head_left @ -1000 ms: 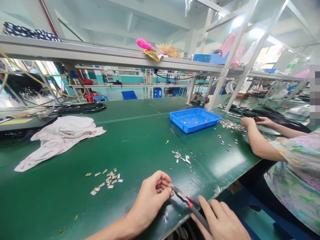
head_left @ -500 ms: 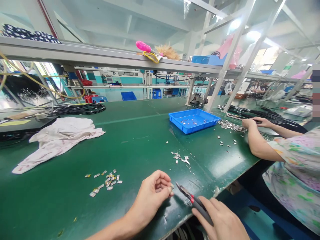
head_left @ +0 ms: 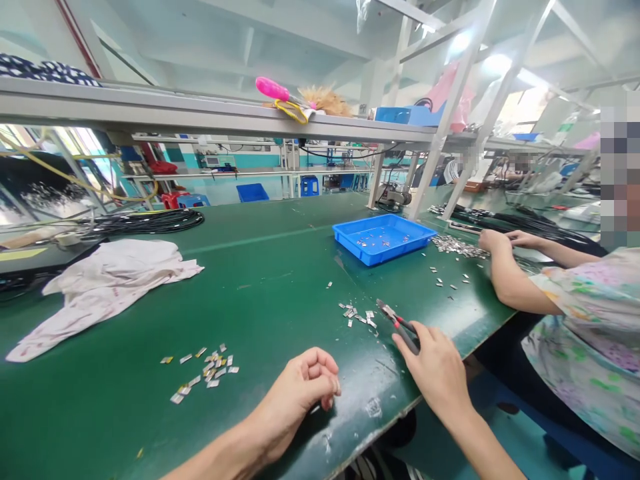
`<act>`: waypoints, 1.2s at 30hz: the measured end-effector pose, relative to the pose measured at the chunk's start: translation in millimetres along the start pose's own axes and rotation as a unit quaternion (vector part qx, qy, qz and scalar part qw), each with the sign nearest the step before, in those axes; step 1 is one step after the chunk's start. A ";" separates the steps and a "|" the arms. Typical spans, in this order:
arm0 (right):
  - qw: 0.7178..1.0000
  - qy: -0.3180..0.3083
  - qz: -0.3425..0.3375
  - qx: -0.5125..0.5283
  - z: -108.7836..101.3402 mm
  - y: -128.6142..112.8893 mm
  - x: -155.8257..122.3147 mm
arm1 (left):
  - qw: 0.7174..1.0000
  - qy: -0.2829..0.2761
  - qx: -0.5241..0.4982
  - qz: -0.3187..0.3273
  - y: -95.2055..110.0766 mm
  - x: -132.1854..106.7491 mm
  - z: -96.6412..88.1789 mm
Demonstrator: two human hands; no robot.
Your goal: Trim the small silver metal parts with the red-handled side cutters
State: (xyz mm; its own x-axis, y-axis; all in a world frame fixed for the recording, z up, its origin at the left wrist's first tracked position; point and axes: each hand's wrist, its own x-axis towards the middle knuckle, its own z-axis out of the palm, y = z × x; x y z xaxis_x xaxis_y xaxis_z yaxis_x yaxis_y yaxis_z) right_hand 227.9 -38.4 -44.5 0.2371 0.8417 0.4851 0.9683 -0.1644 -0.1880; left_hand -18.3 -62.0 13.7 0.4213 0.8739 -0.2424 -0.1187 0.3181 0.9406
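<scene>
My right hand (head_left: 440, 370) is closed around the grey-and-red handles of a pair of cutting pliers (head_left: 396, 323). The tips point toward a small group of flat metal pieces (head_left: 361, 319), just to their left. My left hand (head_left: 307, 387) hovers near the front edge with its fingers curled and thumb pressed in; whatever it pinches, if anything, is hidden. Farther left lies another loose pile of small metal pieces (head_left: 213, 367), some with yellowish parts.
A blue tray (head_left: 380, 257) with a few small pieces stands on the green table (head_left: 270, 300). A stained white cloth (head_left: 115, 267) lies left, near coiled black cables (head_left: 155, 220). At right, a co-worker's hands (head_left: 495, 241) work beside a larger pile of pieces (head_left: 455, 247).
My right hand has carried the pliers forward, away from my left hand, to the metal pieces near the tray. The small piece seen in my left fingertips before no longer shows clearly.
</scene>
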 end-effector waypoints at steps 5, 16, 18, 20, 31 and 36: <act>0.998 0.035 0.023 -0.041 12.9 -0.8 9.7 | 0.998 0.025 0.049 0.030 -4.0 3.5 0.2; 0.997 0.054 0.019 -0.056 12.4 -0.9 6.1 | 0.998 0.050 -0.042 -0.020 -3.5 6.3 -2.9; 0.997 0.056 0.017 -0.058 12.2 -0.9 6.0 | 0.997 0.048 -0.057 -0.036 -0.5 5.2 -2.1; 0.996 0.057 0.017 -0.060 12.0 -0.9 5.7 | 0.997 0.049 -0.040 -0.037 1.9 5.3 -1.8; 0.997 0.055 0.025 -0.045 11.3 -0.1 6.4 | 0.926 -0.034 0.375 -0.010 21.7 3.9 -21.0; 0.997 0.055 0.028 -0.040 11.1 -0.1 6.3 | 0.869 -0.025 0.493 0.020 19.8 -2.6 -12.5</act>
State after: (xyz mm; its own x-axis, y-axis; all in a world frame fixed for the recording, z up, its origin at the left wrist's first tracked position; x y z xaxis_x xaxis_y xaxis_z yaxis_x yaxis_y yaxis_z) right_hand 228.4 -27.4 -50.9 0.2936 0.7690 0.5678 0.9555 -0.2532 -0.1511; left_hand -33.0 -53.3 30.0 0.4753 0.8525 -0.2175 0.6847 -0.2032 0.6999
